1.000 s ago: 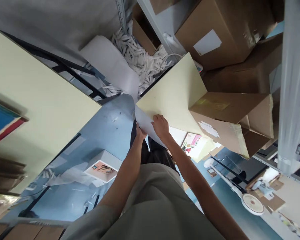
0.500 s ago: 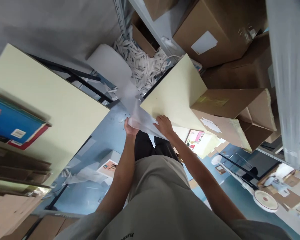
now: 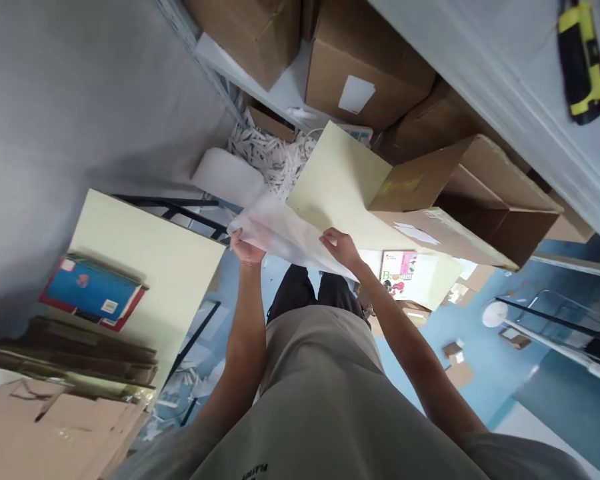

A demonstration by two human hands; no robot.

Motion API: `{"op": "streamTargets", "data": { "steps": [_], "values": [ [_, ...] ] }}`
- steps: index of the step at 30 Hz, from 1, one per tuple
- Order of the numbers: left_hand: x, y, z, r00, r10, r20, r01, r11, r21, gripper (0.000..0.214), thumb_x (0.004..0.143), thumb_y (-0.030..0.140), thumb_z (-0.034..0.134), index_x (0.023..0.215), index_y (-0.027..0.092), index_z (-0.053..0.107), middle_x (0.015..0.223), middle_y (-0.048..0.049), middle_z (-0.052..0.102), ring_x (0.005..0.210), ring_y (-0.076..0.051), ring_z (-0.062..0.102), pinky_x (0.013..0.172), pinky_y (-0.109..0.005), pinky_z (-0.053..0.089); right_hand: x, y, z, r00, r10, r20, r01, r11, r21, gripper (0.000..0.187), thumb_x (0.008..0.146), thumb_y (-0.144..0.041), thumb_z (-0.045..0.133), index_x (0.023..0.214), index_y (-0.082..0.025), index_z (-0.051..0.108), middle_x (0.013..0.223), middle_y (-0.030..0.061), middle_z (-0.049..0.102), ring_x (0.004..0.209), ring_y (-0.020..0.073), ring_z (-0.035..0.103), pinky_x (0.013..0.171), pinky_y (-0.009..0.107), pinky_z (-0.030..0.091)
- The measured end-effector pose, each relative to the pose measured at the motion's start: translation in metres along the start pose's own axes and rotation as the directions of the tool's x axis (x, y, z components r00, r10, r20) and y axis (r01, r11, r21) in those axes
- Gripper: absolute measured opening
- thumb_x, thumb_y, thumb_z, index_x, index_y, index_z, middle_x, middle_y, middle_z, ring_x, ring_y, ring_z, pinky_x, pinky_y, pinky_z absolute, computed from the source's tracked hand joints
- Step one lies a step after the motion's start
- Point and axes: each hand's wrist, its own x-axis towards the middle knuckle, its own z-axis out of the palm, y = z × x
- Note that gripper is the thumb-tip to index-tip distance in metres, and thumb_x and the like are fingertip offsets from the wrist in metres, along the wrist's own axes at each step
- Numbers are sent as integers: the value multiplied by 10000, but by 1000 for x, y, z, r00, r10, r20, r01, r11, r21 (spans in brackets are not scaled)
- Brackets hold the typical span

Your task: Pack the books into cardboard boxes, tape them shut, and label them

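A translucent white wrapping sheet [image 3: 290,233] is stretched between my two hands, in front of my legs. It runs back to a white roll [image 3: 227,175] behind the gap between the tables. My left hand [image 3: 247,248] grips the sheet's left part, thumb up, with some fingers hidden underneath. Over the right table's corner, my right hand [image 3: 341,247] pinches the sheet's edge between thumb and fingers. Something pinkish shows faintly through the film near my left hand; I cannot make out what it is.
On the left table [image 3: 165,267] lie blue and red books [image 3: 93,287] and stacked flat cardboard [image 3: 70,427]. The right table [image 3: 340,180] holds an open carton [image 3: 500,200] and a picture book [image 3: 399,273]. Shredded paper [image 3: 275,157] fills the back corner; a shelf with boxes [image 3: 365,73] stands behind.
My hands have moved apart, the left one leftward, and the sheet is spread wider. My right hand now pinches the edge instead of lying by the table. The view has turned and shifted.
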Motion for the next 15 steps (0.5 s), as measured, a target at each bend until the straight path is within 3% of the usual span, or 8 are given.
{"op": "streamTargets", "data": {
  "steps": [4,7,8,10,12,15],
  "values": [
    [14,-2,46,997,-57,51,53,995,88,411,886,353,648,1257,196,731,1381,-127,752,1473,-299,593,1218,-439,508,-21,37,-30,934,19,-356,-11,1000,25,383,1051,-562,570,1194,-230,699,1252,141,758,1205,306,703,1099,464,547],
    [15,-12,65,994,-94,52,83,980,182,366,923,354,597,1227,196,726,1382,-123,754,1456,-264,612,1209,-418,516,-76,91,-63,834,143,-532,-172,985,-5,427,1029,-568,591,1224,-200,686,1284,181,720,1267,336,643,1154,515,496],
    [14,-16,67,994,-101,39,91,973,211,336,928,355,596,1197,201,726,1366,-117,763,1438,-252,627,1197,-409,524,-100,112,-73,778,231,-584,-283,959,3,417,1022,-546,598,1217,-188,684,1278,193,713,1269,345,630,1163,529,480],
    [8,-27,67,993,-122,-8,120,958,261,263,914,357,634,1126,226,720,1313,-94,786,1389,-226,663,1168,-381,541,-148,152,-88,624,429,-653,-522,851,60,423,988,-486,642,1244,-151,668,1309,227,685,1296,366,597,1174,547,454],
    [0,-39,63,984,-165,-70,178,935,307,206,894,369,687,1063,253,703,1252,-71,801,1314,-203,703,1127,-354,560,-187,186,-98,479,591,-649,-686,713,143,514,932,-437,714,1319,-109,631,1373,267,640,1325,386,572,1168,546,451],
    [-14,-58,58,959,-235,-160,278,891,358,167,899,374,726,1013,268,666,1151,-41,795,1152,-177,750,1066,-345,588,-220,224,-106,380,679,-628,-747,626,224,639,902,-408,761,1420,-91,562,1445,284,588,1346,383,560,1160,516,460]
  ]
}}
